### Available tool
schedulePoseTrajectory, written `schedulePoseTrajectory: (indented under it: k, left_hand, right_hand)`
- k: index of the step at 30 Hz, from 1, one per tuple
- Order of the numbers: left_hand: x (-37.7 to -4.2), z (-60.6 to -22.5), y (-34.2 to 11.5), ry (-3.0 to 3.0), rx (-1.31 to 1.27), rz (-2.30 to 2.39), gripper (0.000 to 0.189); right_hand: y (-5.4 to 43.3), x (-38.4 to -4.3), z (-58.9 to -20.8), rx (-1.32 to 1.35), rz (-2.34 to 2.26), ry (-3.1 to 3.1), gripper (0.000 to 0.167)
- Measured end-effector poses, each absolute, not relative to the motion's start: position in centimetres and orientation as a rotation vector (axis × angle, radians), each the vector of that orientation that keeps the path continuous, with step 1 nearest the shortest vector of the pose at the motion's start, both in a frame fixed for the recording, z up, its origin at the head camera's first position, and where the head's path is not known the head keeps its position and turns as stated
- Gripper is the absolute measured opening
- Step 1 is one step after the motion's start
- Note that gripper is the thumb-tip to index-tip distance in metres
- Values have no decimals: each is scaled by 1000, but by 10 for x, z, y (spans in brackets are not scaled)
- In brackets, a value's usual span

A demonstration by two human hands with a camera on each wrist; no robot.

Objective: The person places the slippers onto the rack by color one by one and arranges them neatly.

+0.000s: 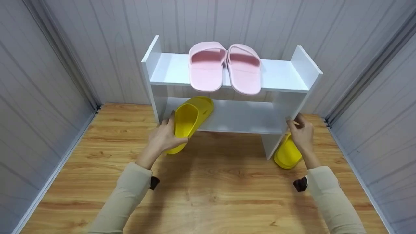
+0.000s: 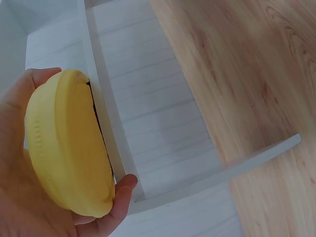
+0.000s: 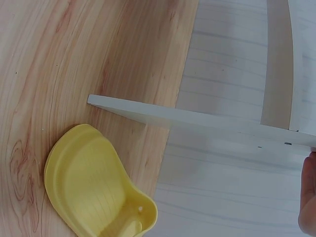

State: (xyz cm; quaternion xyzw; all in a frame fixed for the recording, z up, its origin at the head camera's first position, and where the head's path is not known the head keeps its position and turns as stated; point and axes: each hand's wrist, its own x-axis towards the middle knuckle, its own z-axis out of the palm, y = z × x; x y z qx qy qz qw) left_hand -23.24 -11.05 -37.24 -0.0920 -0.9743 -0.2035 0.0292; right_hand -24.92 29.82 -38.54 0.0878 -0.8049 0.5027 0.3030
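Note:
My left hand (image 1: 164, 136) grips a yellow closed-toe slipper (image 1: 204, 112) around its heel end, thumb on the near side and fingers on the far side. The slipper is tilted, its toe over the left part of the white shoe rack's lower shelf (image 1: 240, 115). In the left wrist view, the slipper's heel (image 2: 74, 148) faces the camera beside the shelf's front edge. My right hand (image 1: 302, 133) holds the front edge of the rack's right side panel (image 1: 286, 104) between thumb and fingers. Below it, the other yellow slipper (image 1: 287, 154) is on the floor outside that panel.
Two pink slippers (image 1: 208, 73) sit side by side on the rack's upper shelf (image 1: 279, 74), toes toward the back and heels over the front edge. A panelled wall (image 1: 123, 52) stands behind, with more walls on both sides. Wood-patterned floor (image 1: 221, 195) lies in front.

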Motion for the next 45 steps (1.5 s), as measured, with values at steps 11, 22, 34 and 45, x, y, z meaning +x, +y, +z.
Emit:
schedulePoseTrajectory:
  k: [11,22,34,45]
  left_hand:
    - [-231,-373,-115,-2962,-307,-646,103]
    - [-208,-362,-154,-3012,-519,-716,95]
    - [-212,-378,-171,-2932,-687,-938,84]
    - [-212,-390,-149,-2835,-615,-904,86]
  right_hand:
    - [297,-249,-386,253,1324,-2129,27]
    - [298,-249,-384,238,1333,-2139,27]
    - [297,-249,-384,233,1280,-2150,26]
    - [297,-248,-384,225,1294,-2147,26]
